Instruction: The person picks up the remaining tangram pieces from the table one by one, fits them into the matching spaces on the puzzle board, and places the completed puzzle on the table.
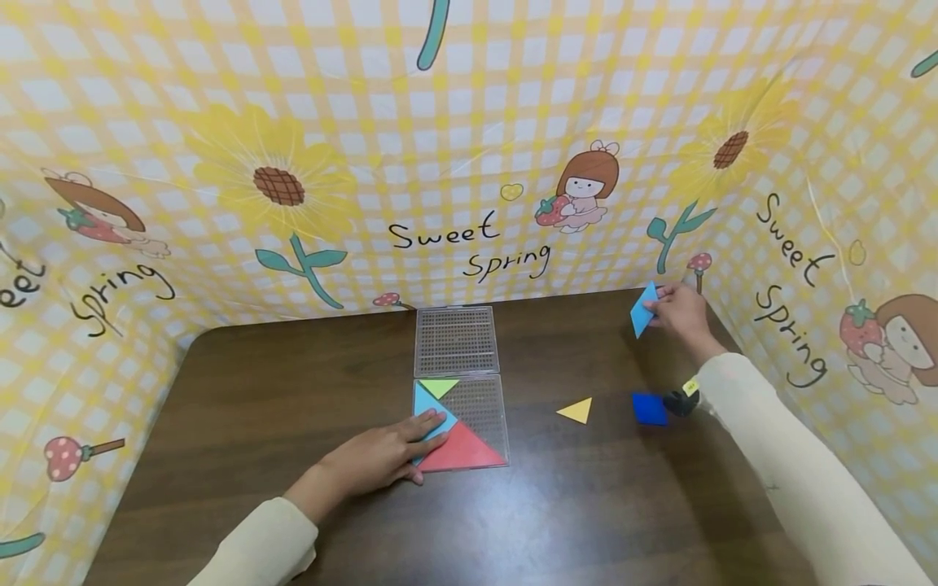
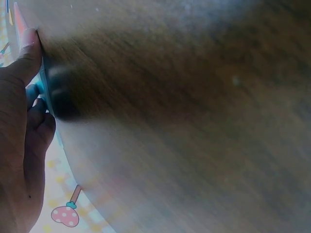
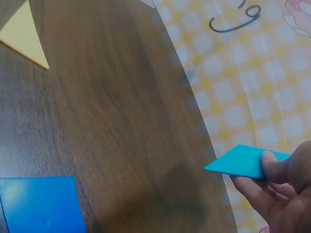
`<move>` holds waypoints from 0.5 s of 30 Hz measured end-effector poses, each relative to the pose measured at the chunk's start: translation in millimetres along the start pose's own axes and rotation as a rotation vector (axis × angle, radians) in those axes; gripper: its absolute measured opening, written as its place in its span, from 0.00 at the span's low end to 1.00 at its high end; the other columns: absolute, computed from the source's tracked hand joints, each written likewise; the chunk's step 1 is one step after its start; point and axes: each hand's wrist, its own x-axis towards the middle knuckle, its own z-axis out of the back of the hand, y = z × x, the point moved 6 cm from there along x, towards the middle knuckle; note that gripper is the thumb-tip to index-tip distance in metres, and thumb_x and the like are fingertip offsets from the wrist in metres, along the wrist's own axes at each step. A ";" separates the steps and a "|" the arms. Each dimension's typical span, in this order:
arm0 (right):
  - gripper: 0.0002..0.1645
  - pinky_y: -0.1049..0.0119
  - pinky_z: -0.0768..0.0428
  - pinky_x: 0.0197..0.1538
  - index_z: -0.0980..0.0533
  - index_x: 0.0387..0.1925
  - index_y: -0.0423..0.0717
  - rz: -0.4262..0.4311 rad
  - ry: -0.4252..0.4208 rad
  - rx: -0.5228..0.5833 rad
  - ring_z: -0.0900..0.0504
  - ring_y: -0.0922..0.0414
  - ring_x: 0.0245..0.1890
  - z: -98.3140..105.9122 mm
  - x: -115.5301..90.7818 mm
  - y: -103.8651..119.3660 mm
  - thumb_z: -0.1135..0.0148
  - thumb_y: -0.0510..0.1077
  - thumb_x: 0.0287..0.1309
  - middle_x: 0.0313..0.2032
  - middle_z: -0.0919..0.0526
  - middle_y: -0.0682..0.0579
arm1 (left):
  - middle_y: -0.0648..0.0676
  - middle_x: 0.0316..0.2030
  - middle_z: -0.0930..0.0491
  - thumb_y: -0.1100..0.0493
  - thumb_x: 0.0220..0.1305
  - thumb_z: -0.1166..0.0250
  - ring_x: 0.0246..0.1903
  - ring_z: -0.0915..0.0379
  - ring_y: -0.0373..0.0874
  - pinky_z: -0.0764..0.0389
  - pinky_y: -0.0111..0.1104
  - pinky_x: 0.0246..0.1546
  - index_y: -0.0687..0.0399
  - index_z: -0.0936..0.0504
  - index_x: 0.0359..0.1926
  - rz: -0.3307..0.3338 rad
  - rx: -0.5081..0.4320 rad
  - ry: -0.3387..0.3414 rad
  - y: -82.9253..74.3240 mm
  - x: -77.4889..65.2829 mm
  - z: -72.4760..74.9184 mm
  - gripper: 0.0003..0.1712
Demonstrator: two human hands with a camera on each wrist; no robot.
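In the head view my right hand (image 1: pixel 677 313) pinches a light blue tangram piece (image 3: pixel 238 161) between thumb and fingers. The piece is raised above the table's far right part; it looks like a parallelogram, partly covered by the thumb. My left hand (image 1: pixel 374 452) rests at the left side of the clear plastic case (image 1: pixel 484 407), its fingers extended over a light blue triangle (image 1: pixel 428 399) and the edge of a red triangle (image 1: pixel 463 448). A light green triangle (image 1: pixel 438 387) lies at the back of that half. In the left wrist view, the left thumb (image 2: pixel 30 53) touches the case's edge.
The case's other clear half (image 1: pixel 456 342) lies open behind. A yellow triangle (image 1: pixel 576 410) and a dark blue square piece (image 1: pixel 649 409) lie to the right on the brown table (image 1: pixel 293 366). Checked yellow cloth (image 1: pixel 410 146) stands as walls around the table's back and sides.
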 end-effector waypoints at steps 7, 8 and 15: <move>0.21 0.53 0.16 0.41 0.31 0.50 0.25 0.035 0.033 0.004 0.14 0.40 0.36 -6.6 -3.1 12.8 0.40 0.39 0.63 0.44 0.21 0.27 | 0.54 0.75 0.48 0.40 0.65 0.43 0.72 0.48 0.50 0.23 0.39 0.56 0.48 0.39 0.72 0.006 0.004 -0.009 1.2 -0.1 -0.1 0.39; 0.21 0.52 0.16 0.41 0.31 0.50 0.25 0.037 0.036 0.007 0.14 0.41 0.36 -7.2 -4.6 15.0 0.40 0.39 0.64 0.44 0.21 0.28 | 0.54 0.74 0.48 0.40 0.65 0.43 0.72 0.48 0.50 0.23 0.39 0.56 0.48 0.39 0.72 0.004 0.002 -0.010 1.2 0.0 -0.3 0.39; 0.20 0.65 0.15 0.33 0.30 0.50 0.26 0.049 0.065 0.025 0.13 0.52 0.29 -14.5 -11.1 27.1 0.39 0.38 0.63 0.45 0.21 0.27 | 0.55 0.74 0.47 0.40 0.65 0.43 0.72 0.47 0.51 0.24 0.41 0.57 0.48 0.39 0.72 -0.003 0.003 -0.013 0.8 0.6 -2.1 0.38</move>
